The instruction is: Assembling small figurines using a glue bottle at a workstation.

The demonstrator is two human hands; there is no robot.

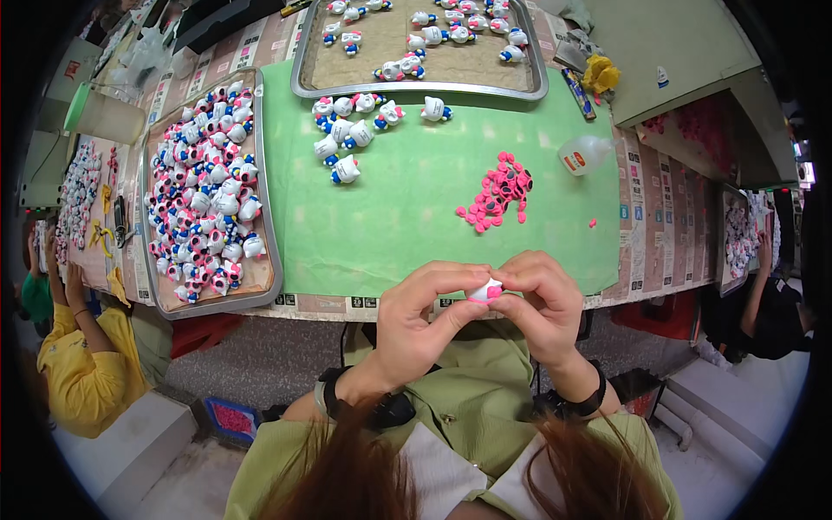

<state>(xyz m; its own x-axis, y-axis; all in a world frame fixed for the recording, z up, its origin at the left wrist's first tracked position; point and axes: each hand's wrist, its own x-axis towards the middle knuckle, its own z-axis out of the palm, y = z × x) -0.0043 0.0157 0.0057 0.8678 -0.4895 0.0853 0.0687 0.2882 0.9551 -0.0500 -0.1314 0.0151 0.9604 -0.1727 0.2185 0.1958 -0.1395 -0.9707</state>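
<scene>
- Across your workspace runs a patterned table (667, 234), topped by a green sheet (390, 225).
- At 10 o'clock from your hands, a metal tray (217, 305) is heaped with white, blue and pink figures (204, 199).
- At 12 o'clock, beyond the sheet, a second tray (373, 52) holds more, sparsely spread.
- Your left hand (416, 316) and right hand (550, 303) meet near the sheet's 6 o'clock edge.
- Loose figures (345, 169) lie at 11 o'clock.
- Pink discs (496, 198) are piled at 12, nearer you.
- A squeeze bottle (582, 157) is at 1.
- Smallest: your white-and-pink piece (484, 293), pinched between both thumbs and forefingers.
</scene>
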